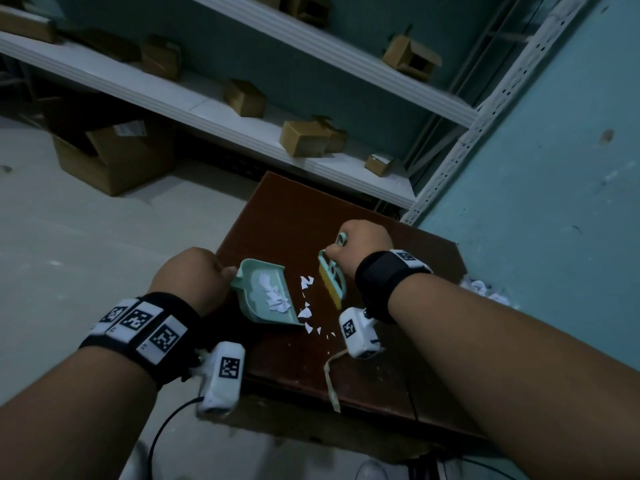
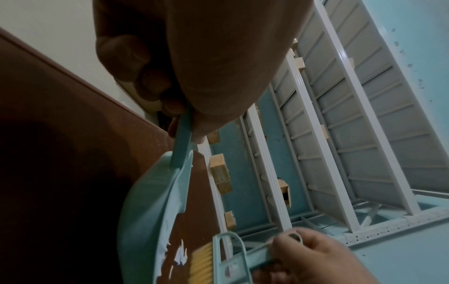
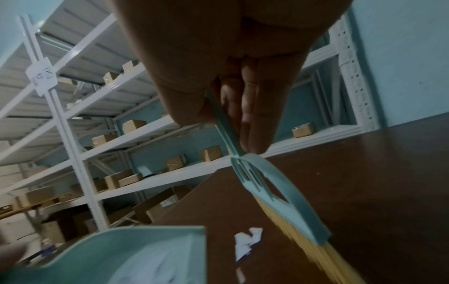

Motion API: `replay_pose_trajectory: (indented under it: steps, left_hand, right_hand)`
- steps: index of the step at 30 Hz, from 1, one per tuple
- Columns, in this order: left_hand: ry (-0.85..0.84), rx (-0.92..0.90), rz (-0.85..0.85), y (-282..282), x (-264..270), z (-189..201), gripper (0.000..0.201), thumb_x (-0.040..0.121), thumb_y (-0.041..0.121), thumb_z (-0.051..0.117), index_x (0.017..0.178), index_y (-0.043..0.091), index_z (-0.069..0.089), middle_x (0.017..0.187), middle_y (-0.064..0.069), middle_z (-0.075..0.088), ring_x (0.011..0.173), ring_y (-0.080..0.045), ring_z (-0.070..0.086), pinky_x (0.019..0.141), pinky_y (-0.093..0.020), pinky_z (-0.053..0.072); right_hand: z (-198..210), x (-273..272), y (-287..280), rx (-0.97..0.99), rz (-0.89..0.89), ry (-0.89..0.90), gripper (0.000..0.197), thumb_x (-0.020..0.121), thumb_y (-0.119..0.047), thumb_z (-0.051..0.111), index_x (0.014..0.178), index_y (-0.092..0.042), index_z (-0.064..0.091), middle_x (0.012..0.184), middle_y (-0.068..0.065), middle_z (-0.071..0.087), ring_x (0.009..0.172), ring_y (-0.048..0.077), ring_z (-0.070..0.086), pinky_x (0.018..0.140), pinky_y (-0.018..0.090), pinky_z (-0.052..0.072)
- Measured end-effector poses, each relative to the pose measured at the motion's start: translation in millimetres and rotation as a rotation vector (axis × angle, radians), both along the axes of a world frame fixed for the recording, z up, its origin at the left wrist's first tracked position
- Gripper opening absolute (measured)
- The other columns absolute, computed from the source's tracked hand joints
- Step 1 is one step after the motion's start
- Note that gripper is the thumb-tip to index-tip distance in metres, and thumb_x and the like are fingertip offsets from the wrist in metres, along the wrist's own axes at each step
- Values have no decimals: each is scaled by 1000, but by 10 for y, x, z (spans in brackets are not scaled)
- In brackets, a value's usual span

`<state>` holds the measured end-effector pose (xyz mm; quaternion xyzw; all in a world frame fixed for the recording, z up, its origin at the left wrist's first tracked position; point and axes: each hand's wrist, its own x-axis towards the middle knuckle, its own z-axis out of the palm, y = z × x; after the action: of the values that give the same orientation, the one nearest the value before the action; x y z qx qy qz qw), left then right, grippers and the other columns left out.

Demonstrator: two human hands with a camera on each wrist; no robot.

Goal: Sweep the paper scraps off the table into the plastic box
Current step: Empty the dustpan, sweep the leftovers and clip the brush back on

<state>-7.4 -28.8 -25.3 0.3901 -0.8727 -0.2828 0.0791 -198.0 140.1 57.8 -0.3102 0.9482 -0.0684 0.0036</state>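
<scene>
A mint-green dustpan (image 1: 265, 294) lies on the brown table (image 1: 381, 358) with white paper scraps (image 1: 275, 294) heaped inside it. My left hand (image 1: 194, 275) grips its handle (image 2: 181, 142) at the table's left edge. My right hand (image 1: 360, 244) holds a mint-green brush (image 1: 332, 277) with yellow bristles (image 3: 313, 242), just right of the pan's open mouth. Loose white scraps (image 1: 306, 299) lie on the table between the brush and the pan, also seen in the right wrist view (image 3: 248, 240). A clear box with scraps (image 1: 481, 287) shows partly behind my right forearm.
A white metal shelf rack (image 1: 242, 109) with several small cardboard boxes (image 1: 304, 136) stands behind the table. A teal wall (image 1: 554, 168) runs on the right. An open cardboard box (image 1: 114, 157) sits on the floor at the left. A strip of tape (image 1: 330, 382) hangs near the table's front.
</scene>
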Motion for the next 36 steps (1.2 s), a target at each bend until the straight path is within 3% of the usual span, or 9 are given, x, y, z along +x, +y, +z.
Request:
replay_pose_trajectory:
  steps: [2, 6, 9, 15, 18, 21, 25, 30, 36]
  left_hand:
    - [6, 10, -14, 22, -36, -33, 47, 94, 45, 64, 62, 12, 65, 65, -8, 62, 72, -32, 63, 66, -33, 43]
    - [1, 42, -33, 35, -77, -47, 46, 95, 43, 64, 64, 11, 68, 66, -9, 63, 72, -32, 64, 65, -33, 43]
    - [3, 68, -39, 38, -75, -16, 46, 97, 41, 63, 61, 12, 66, 65, -9, 62, 69, -30, 62, 64, -33, 40]
    - [39, 83, -34, -68, 47, 113, 40, 97, 39, 65, 63, 19, 64, 70, -6, 63, 70, -23, 59, 66, -33, 40]
    - [23, 86, -74, -97, 131, 152, 39, 97, 37, 67, 63, 17, 66, 69, -6, 64, 66, -18, 57, 60, -32, 37]
    - [-4, 92, -99, -88, 173, 161, 37, 96, 38, 68, 65, 18, 67, 71, -6, 65, 68, -17, 57, 64, -32, 38]
    - [-22, 111, -106, -44, 170, 167, 37, 96, 38, 69, 66, 17, 67, 70, -5, 64, 68, -16, 57, 59, -32, 35]
    - [-25, 106, -110, 47, 141, 137, 35, 95, 39, 70, 68, 17, 70, 70, -4, 66, 68, -16, 59, 62, -31, 39]
    - [-20, 120, -122, 121, 101, 103, 32, 93, 41, 71, 73, 17, 72, 74, -3, 66, 72, -17, 60, 69, -31, 42]
  right_hand:
    - [-43, 122, -98, -29, 42, -15, 26, 86, -42, 72, 76, -23, 59, 76, -4, 61, 72, 19, 60, 53, 26, 38]
    - [5, 286, -247, -91, 113, -81, 22, 84, -41, 73, 79, -21, 66, 80, 0, 70, 78, 23, 68, 70, 36, 58]
    - [146, 269, -244, -180, 110, -106, 23, 81, -41, 72, 77, -19, 68, 76, 1, 73, 74, 23, 73, 72, 41, 63]
    - [447, 38, 257, -1, 43, 152, 20, 86, -40, 69, 83, -21, 64, 76, -2, 61, 78, 24, 62, 66, 31, 48]
    - [363, -82, 598, 94, -48, 156, 14, 86, -34, 68, 84, -22, 61, 76, -3, 58, 79, 26, 60, 66, 31, 46]
    - [224, -134, 887, 140, -126, 140, 13, 84, -30, 66, 81, -20, 60, 76, -1, 61, 77, 27, 61, 63, 29, 42]
    - [23, -17, 1025, 209, -128, 111, 15, 84, -30, 63, 74, -20, 55, 72, -2, 58, 68, 22, 56, 56, 28, 37]
    - [-57, 210, 845, 111, -81, 56, 13, 86, -31, 62, 76, -23, 57, 75, -5, 62, 70, 15, 59, 58, 29, 45]
    - [-106, 452, 432, -55, 13, 38, 13, 86, -32, 62, 78, -23, 59, 75, -7, 62, 70, 16, 59, 55, 26, 38]
